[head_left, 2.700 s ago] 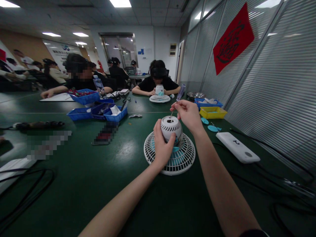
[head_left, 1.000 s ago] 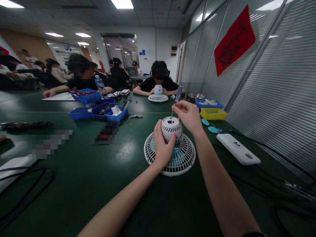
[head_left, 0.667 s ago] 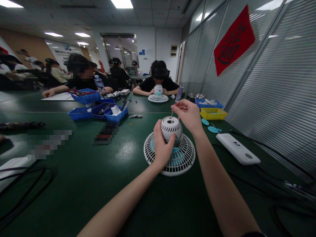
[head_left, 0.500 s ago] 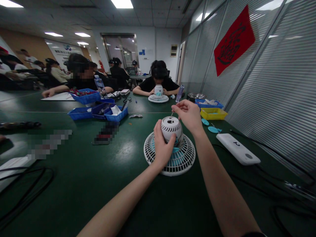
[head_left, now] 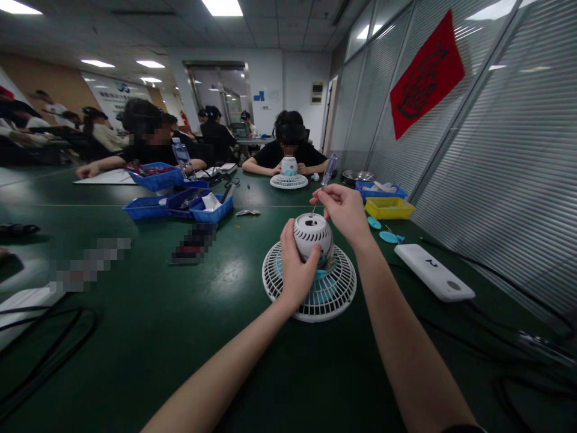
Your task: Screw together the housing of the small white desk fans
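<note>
A white fan [head_left: 331, 307] lies face down on the green table, its round grille at the bottom with light blue blades showing through. From the grille rises a rounded, slotted motor housing [head_left: 311, 239] with a dark opening on top. My left hand [head_left: 297, 264] is wrapped around the housing's left side, thumb across the front. My right hand [head_left: 345, 210] pinches a screwdriver [head_left: 330, 168] with a clear purplish handle. Its thin shaft slants down to the top of the housing, beside the opening. Whether the tip sits in a screw is too small to tell.
Right of the fan are light blue round pieces [head_left: 388, 237], a yellow tray [head_left: 390, 208] and a white power bank [head_left: 435, 272] with cables. Blue bins [head_left: 216, 211] and a phone [head_left: 193, 245] lie to the left. Across the table a person handles another fan [head_left: 289, 180].
The screwdriver's handle has shifted slightly upward, and the fingers of my right hand have moved a little on it. My left hand and the fan stay in place.
</note>
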Action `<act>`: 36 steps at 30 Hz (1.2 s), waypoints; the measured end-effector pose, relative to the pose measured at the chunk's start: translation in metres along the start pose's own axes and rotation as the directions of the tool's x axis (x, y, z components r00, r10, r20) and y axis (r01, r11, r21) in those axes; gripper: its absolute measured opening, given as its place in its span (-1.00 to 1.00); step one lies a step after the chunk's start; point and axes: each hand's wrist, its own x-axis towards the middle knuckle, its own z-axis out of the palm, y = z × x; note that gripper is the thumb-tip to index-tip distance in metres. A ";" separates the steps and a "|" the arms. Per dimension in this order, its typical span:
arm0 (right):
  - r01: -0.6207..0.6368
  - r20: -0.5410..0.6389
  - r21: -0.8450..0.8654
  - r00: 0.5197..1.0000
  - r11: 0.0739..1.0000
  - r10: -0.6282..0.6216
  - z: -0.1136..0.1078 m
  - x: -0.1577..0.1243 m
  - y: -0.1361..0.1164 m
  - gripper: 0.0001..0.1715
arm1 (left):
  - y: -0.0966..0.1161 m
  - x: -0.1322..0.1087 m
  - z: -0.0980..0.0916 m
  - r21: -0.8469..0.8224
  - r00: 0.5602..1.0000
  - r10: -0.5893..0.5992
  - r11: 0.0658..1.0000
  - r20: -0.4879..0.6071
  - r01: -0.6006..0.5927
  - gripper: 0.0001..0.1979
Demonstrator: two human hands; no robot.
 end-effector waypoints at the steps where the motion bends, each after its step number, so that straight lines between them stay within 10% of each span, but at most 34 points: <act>1: 0.001 0.002 -0.004 1.000 1.000 -0.001 0.000 0.000 0.000 -0.85 | 0.000 0.000 0.000 0.001 1.000 0.000 1.000 0.001 0.000 -0.38; 36: 0.036 0.015 -0.031 0.999 0.999 -0.036 -0.001 -0.001 -0.002 -0.88 | -0.001 0.000 0.000 0.006 1.000 -0.007 1.000 0.006 0.007 -0.35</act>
